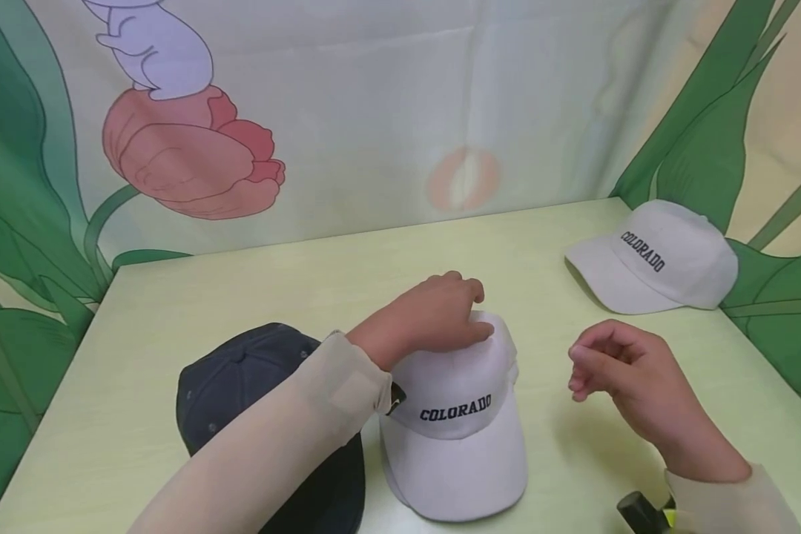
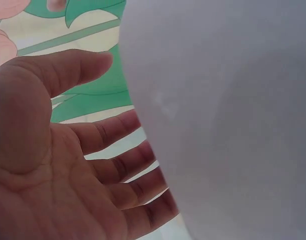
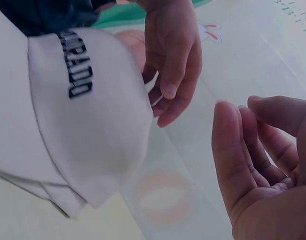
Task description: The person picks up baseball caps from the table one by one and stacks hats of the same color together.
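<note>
A white cap [image 1: 457, 371] lettered COLORADO lies in the middle of the table, brim toward me. A second white brim edge shows beneath it, so the caps appear stacked. My left hand [image 1: 437, 315] is at the crown's far end, thumb and fingers apart; in the left wrist view the fingers [image 2: 115, 167] reach behind the white cloth. Whether they touch it I cannot tell. To the right of the stack, my right hand [image 1: 630, 378] hovers above the table with loosely bent fingers and nothing in it. In the right wrist view its thumb stands near the fingertips.
A dark navy cap [image 1: 240, 378] lies left of the white stack, partly hidden by my left sleeve. Another white COLORADO cap [image 1: 667, 256] sits at the table's far right edge. Behind the pale table [image 1: 153, 326] hangs a printed cloth [image 1: 374, 133].
</note>
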Available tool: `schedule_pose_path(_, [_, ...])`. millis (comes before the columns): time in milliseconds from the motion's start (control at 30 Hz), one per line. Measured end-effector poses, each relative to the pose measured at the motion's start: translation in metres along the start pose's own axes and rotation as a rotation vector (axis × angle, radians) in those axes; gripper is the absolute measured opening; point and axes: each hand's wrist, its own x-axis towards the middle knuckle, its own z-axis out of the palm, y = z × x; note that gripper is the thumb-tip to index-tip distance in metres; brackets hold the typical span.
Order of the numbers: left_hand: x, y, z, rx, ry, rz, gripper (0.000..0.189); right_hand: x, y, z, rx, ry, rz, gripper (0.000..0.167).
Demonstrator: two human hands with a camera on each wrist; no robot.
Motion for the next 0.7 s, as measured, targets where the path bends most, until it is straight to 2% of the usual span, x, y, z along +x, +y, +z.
schedule_pose_path(233, [0.008, 0.009, 0.001, 0.018, -0.013, 0.017, 0.049, 0.014, -0.001, -0.014, 0.063, 0.054, -0.045, 0.014])
schedule_pose_path(433, [0.014, 0.014, -0.001, 0.063, -0.017, 0.014, 0.047, 0.033, 0.001, -0.028, 0.210, 0.072, -0.078, 0.012])
schedule_pose_path(700, [0.026, 0.027, 0.007, 0.087, -0.046, 0.062, 0.044, 0.035, 0.004, -0.051, 0.267, 0.168, -0.101, 0.011])
